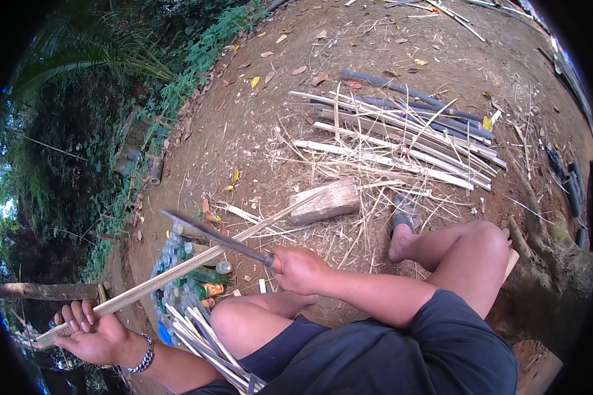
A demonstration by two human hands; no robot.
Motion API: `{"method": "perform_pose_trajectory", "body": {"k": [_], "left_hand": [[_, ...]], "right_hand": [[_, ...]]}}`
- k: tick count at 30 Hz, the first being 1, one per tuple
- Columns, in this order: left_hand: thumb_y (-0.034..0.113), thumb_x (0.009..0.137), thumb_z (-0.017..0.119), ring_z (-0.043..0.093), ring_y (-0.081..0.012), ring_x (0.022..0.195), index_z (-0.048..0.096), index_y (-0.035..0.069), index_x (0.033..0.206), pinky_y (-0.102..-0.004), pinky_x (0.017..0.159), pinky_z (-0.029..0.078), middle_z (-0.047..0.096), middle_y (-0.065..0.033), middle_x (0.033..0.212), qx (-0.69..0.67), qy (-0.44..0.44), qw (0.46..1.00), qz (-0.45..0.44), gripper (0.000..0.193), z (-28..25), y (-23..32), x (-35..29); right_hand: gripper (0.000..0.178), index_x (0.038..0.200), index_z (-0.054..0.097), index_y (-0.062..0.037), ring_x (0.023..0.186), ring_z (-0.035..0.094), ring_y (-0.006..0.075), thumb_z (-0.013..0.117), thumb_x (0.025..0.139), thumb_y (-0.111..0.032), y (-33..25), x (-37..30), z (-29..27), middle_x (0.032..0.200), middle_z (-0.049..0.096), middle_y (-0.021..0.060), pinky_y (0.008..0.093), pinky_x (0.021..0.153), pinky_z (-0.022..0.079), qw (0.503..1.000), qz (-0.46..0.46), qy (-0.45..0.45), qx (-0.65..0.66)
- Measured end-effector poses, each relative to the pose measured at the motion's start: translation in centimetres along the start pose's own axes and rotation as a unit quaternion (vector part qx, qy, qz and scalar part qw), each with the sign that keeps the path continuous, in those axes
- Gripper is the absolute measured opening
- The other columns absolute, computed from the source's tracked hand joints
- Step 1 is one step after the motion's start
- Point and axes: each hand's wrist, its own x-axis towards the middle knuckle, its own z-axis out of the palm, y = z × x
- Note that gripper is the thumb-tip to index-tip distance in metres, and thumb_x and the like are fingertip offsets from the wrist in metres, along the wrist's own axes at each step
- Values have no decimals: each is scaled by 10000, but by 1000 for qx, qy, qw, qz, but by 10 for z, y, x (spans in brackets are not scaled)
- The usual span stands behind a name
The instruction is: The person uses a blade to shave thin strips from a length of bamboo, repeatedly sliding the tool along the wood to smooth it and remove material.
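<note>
My left hand [99, 334], with a chain bracelet on its wrist, is closed round the near end of a long pale bamboo strip [153, 283]. The strip slants up to the right, and its far end reaches a short wooden block [329, 203] on the ground. My right hand [302, 270] grips the handle of a long-bladed knife [207, 232], which points up and left. In this view the blade crosses over the strip; I cannot tell whether they touch.
Split bamboo strips [402, 155] and dark green poles [435, 108] lie piled beyond the block. Plastic bottles [174, 263] and more strips [201, 336] are by my left knee. A tree trunk [540, 270] stands at right; plants [204, 62] border the left.
</note>
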Motion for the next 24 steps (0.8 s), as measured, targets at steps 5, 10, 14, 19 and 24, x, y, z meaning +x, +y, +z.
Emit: {"method": "perform_pose_trajectory", "body": {"k": [5,10,14,19,24], "left_hand": [[448,1029,311,322,-106,513,441,55,888,-247,498,291,354,-10,656,9,24,1000,-14,437,-4,9,-7],[456,1027,320,318,-100,515,451,62,863,-241,496,286,350,-4,648,24,38,999,-17,446,-10,8,-11],[450,1025,333,321,-98,519,456,60,865,-241,498,288,350,-4,652,24,66,998,0,439,-9,6,-15],[444,1021,354,332,-106,523,456,61,869,-247,504,293,356,-10,660,11,46,999,-13,425,-16,7,-8],[446,1023,345,329,-115,522,452,61,866,-254,504,299,356,-13,655,39,61,997,-4,430,-15,9,-5]], "right_hand": [[200,975,561,-65,890,634,385,601,808,-168,27,-3,3,910,654,192,487,781,501,994,88,-4,-58],[233,990,589,-48,876,630,407,596,796,-178,99,-7,-23,897,653,228,504,784,496,975,184,50,-118],[229,942,574,-52,862,626,413,616,791,-220,47,-6,-15,893,650,220,508,763,494,992,79,-2,-103],[225,1040,574,-73,903,647,350,564,857,-203,96,-2,-18,940,665,177,469,806,509,977,143,-6,-155],[229,1074,603,-75,958,644,344,531,897,-202,177,1,-55,1037,657,199,462,836,510,946,255,8,-201]]}}
